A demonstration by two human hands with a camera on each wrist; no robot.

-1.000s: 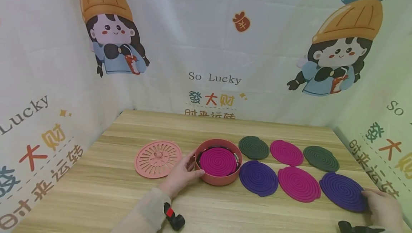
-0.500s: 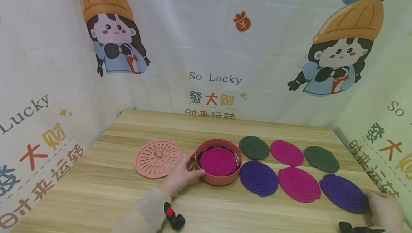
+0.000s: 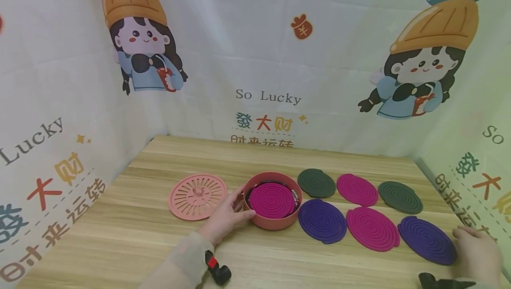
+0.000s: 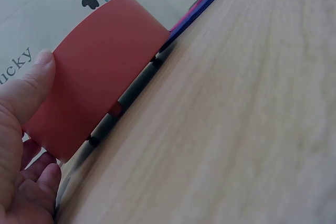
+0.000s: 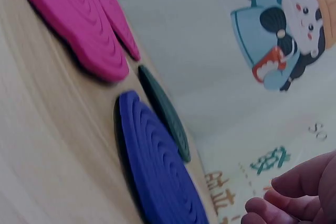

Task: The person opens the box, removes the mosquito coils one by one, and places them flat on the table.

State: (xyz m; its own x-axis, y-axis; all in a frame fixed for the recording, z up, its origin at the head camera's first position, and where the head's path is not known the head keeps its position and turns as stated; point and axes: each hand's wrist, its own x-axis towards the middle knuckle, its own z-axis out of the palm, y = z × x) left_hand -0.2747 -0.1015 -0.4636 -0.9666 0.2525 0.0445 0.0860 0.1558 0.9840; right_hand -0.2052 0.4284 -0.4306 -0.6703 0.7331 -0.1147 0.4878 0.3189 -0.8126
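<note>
My left hand holds the left side of a round red mosquito coil box. In the left wrist view its thumb lies on the box wall, with fingers by the lower edge. Inside the box lies a magenta mosquito coil. Beside a blue mosquito coil at the far right is my right hand. The right wrist view shows its fingers loosely bent with nothing between them, apart from that blue coil.
Several more coils lie flat in two rows: green, magenta, green, blue and magenta. A pink slotted lid rests left of the box. Printed cloth surrounds the wooden table.
My right hand has let go of the far-right blue coil, whose near end it was touching, and has drawn slightly right. The left hand keeps its place on the box.
</note>
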